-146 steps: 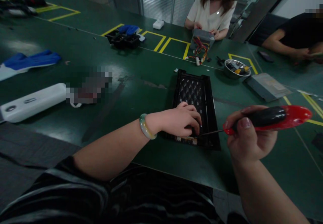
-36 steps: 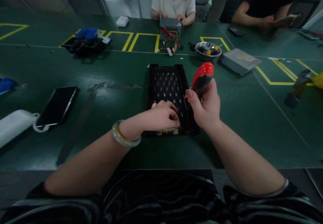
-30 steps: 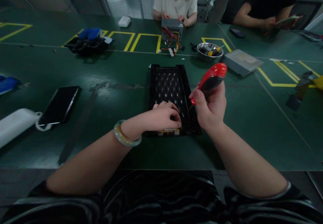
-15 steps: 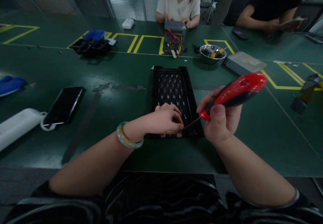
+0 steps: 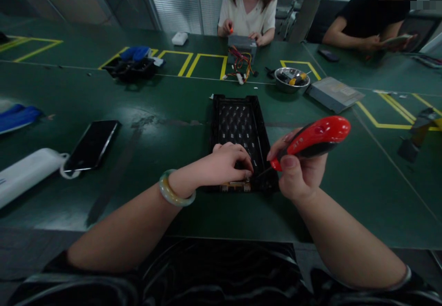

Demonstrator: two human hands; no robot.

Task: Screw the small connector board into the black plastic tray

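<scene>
In front of me on the green table lies a black plastic casing (image 5: 260, 135) with a perforated, patterned floor. A small circuit board (image 5: 238, 186) with metal connectors sits at its near edge. My left hand (image 5: 232, 161) rests over the near part of the casing, thumb and fingers pinched together beside the board; what they hold, if anything, is hidden. My right hand (image 5: 300, 172) is wrapped round a red and black screwdriver (image 5: 319, 133). Its thin shaft slants down to the left, toward the fingertips of my left hand; the tip is hard to make out.
Left are a smartphone (image 5: 93, 145), a white device (image 5: 27, 172) and a blue glove (image 5: 17, 117). Farther back stand a black tray (image 5: 131, 69), a metal bowl (image 5: 292, 83) of tools and a grey metal box (image 5: 334, 94). Opposite, a person handles a power supply (image 5: 241, 46) with wires.
My right hand has lowered the screwdriver handle slightly and shifted it left. My left hand stays at the board. The person opposite has raised one hand, holding something orange.
</scene>
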